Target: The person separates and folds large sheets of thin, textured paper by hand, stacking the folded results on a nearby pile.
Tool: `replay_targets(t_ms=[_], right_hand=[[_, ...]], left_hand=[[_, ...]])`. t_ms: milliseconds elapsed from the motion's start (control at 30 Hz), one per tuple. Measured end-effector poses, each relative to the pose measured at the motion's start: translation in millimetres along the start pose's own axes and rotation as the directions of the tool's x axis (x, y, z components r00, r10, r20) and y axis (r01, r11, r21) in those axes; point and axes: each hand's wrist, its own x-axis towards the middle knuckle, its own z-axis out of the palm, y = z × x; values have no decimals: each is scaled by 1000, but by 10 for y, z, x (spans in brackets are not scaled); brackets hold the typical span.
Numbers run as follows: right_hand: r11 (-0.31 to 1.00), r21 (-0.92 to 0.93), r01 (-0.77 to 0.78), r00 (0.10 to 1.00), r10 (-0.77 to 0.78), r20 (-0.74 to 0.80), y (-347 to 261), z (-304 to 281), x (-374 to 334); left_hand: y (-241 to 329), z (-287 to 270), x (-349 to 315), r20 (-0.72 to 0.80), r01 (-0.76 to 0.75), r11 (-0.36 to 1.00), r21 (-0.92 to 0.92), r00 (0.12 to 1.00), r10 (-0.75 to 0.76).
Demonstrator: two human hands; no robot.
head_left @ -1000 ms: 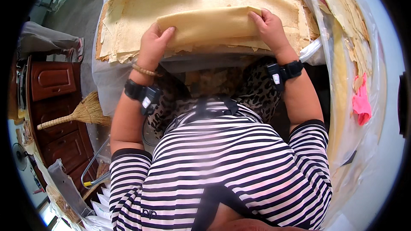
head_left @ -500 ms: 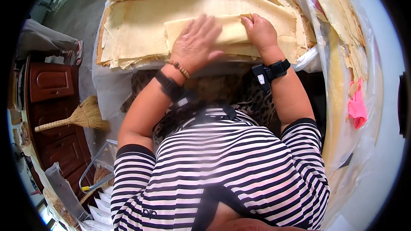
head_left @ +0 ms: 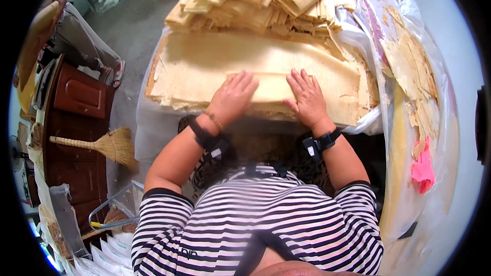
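Observation:
A folded pale yellow tofu skin sheet (head_left: 272,89) lies on a wide, flat stack of similar large sheets (head_left: 204,59) in front of me. My left hand (head_left: 234,96) rests flat on the left end of the folded piece, its fingers stretched forward. On the other end my right hand (head_left: 308,98) lies flat too, fingers spread a little and thumb pointing inward. Neither hand grips anything. The hands cover both ends of the fold; its middle shows between them.
Beyond the stack rises a pile of folded sheets (head_left: 240,0). Broken sheet pieces (head_left: 409,66) and a pink cloth (head_left: 423,168) lie on plastic at right. To the left are a straw broom (head_left: 115,145), a brown cabinet (head_left: 79,94) and another person's trousered legs (head_left: 84,33).
My right hand has let go of the sheet's edge, which it pinched before, and now lies flat. My left hand has stopped its blurred motion. The view has tilted up, showing more of the far pile.

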Motion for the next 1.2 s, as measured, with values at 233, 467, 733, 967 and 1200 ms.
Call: replay_targets(t_ms=[233,467,733,967,1200], right_hand=[[452,885,-110,869,476,-135,494,-37,-160],[920,309,-243,864,350,-362,732,-74,-590],[882,393,-259,855,399,-332,603,24,-489],[855,437,-279,802,458,-383,641,-72,-630],[227,909,-351,749,651,127,39,-442,-1222]], left_hand=[[-231,-469,221,-214,-91,995,-28,973,83],[-1055,-1280,1594,-624,372,856,359,777,-76],[-2239,-567,2271,79,376,920,111,919,-386],[88,-276,1393,-91,-216,953,-211,975,201],[990,53,721,31,-191,974,-123,980,197]])
